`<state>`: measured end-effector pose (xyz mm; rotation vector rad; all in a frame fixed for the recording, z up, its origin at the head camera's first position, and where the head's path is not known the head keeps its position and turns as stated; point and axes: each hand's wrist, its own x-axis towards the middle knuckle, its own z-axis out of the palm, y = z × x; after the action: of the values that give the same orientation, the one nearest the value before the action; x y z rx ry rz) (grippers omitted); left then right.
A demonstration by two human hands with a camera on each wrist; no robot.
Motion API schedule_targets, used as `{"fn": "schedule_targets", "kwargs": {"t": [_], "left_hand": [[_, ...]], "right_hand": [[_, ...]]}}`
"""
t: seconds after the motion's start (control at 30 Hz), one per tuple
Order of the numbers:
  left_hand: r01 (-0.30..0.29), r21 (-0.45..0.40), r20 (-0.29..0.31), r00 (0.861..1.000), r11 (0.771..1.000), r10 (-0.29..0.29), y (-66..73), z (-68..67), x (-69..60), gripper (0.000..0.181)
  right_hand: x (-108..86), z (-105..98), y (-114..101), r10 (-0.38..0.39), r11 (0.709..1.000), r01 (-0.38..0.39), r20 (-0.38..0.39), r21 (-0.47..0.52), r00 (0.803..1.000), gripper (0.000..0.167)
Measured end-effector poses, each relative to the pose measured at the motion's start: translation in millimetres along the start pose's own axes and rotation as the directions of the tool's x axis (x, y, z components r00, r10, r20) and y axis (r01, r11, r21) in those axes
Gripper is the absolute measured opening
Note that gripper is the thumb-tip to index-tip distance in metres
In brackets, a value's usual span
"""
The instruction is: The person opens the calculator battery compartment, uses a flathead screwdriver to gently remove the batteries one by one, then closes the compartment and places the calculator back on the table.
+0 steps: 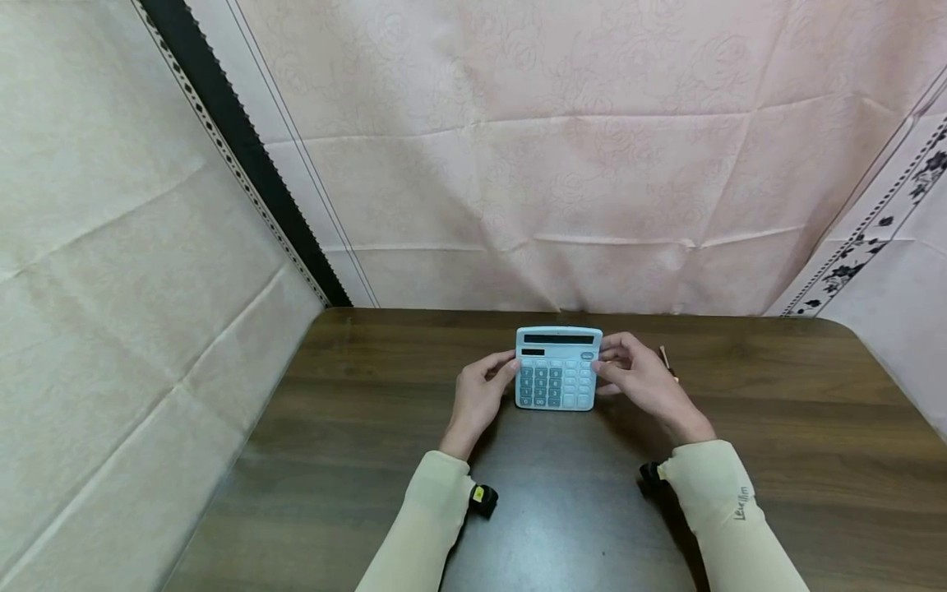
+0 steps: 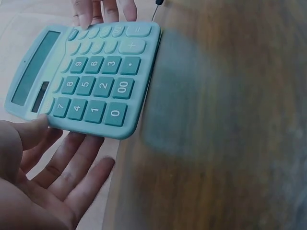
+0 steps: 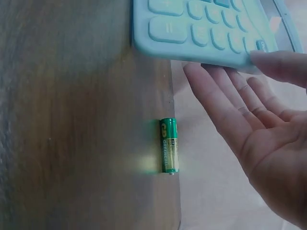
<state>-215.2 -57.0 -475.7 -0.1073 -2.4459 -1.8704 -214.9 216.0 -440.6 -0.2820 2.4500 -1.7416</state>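
A light blue calculator (image 1: 558, 367) is held up above the table with its keys facing me. My left hand (image 1: 476, 400) grips its left edge, the thumb on the front and the fingers behind. On the opposite edge my right hand (image 1: 645, 385) pinches it the same way, thumb near the upper keys. The left wrist view shows the calculator's number keys (image 2: 93, 86) and dark display (image 2: 36, 67) plainly. Its back is hidden in all views. A green and gold GP battery (image 3: 169, 145) lies on the table beyond my right hand.
The brown wooden table (image 1: 318, 460) reaches a far edge where a pale patterned cloth (image 1: 592, 181) hangs. Partly behind my right hand lies a thin, pointed item (image 1: 666, 358). A thin metal shaft with a black end (image 2: 159, 3) shows at the top of the left wrist view.
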Motion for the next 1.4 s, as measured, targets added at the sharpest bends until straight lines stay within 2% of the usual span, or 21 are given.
{"fn": "schedule_targets", "kwargs": {"t": [0.2, 0.4, 0.7, 1.2, 1.4], "left_hand": [[0.018, -0.099, -0.009, 1.000, 0.995, -0.019, 2.0, 3.2, 0.6, 0.029], [0.009, -0.107, -0.010, 1.000, 0.994, -0.010, 3.3, 4.8, 0.9, 0.035], [0.005, -0.061, -0.004, 1.000, 0.998, -0.005, 0.9, 7.1, 0.7, 0.041], [0.050, 0.017, 0.025, 0.998, 0.999, -0.051, -0.9, 7.4, -1.2, 0.047], [0.048, 0.044, 0.029, 0.998, 0.998, -0.050, -2.0, 6.7, -2.5, 0.046]], "right_hand": [[3.7, 3.4, 4.2, 0.002, 1.000, -0.002, -0.005, -0.014, 1.000, 0.042], [5.6, 8.0, 8.2, 0.024, 0.999, -0.024, 0.001, -0.041, 1.000, 0.043], [5.3, 9.3, 6.3, 0.036, 0.999, -0.036, 0.000, -0.030, 0.999, 0.046], [7.7, 15.9, 3.9, 0.145, 0.985, -0.144, 0.006, -0.093, 0.989, 0.050], [7.5, 17.4, 4.8, 0.172, 0.980, -0.170, 0.014, -0.105, 0.985, 0.050]]}}
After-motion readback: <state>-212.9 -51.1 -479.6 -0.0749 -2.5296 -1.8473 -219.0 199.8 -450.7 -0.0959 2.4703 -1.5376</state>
